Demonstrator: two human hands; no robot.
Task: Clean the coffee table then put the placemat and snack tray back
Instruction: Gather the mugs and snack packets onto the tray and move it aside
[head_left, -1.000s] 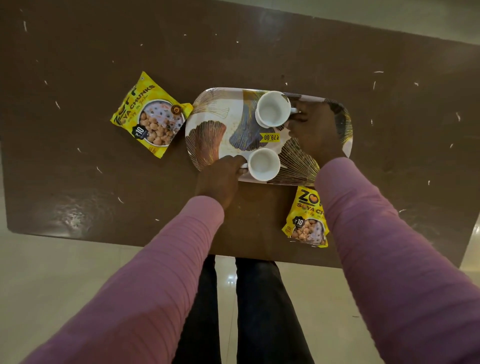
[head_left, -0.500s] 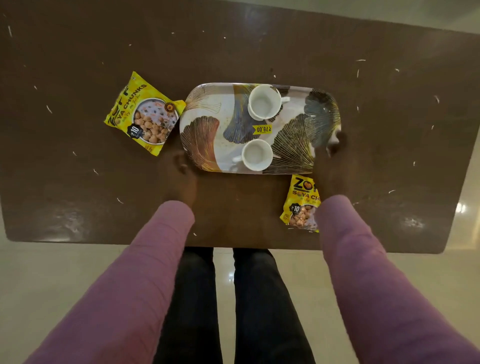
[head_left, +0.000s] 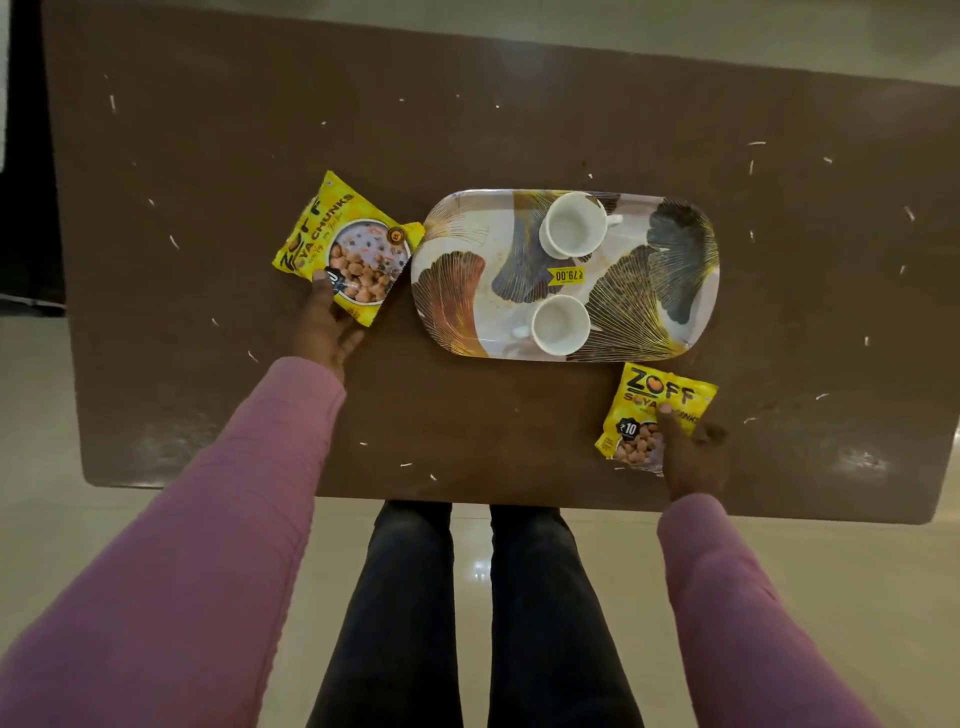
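Note:
The patterned snack tray (head_left: 457, 244) lies in the middle of the brown coffee table (head_left: 208, 156). It carries two white cups, a far cup (head_left: 571, 223) and a near cup (head_left: 560, 325). A yellow soya chunks packet (head_left: 345, 239) lies flat at the tray's left end, and my left hand (head_left: 324, 327) pinches its near corner with the thumb on top. A second soya chunks packet (head_left: 644, 400) lies by the tray's near right corner. My right hand (head_left: 693, 457) covers that packet's right side, with a finger pressed on top. No placemat is in view.
Small white crumbs (head_left: 750, 166) are scattered over the tabletop, most of them at the right and along the near edge. The table's near edge runs just in front of my legs (head_left: 467, 597). Pale floor tiles (head_left: 62, 415) surround the table.
Both hands let go of the cups, drew back off the tray and moved outward. The left hand now grips the left packet and the right hand the right packet. The tray stays put.

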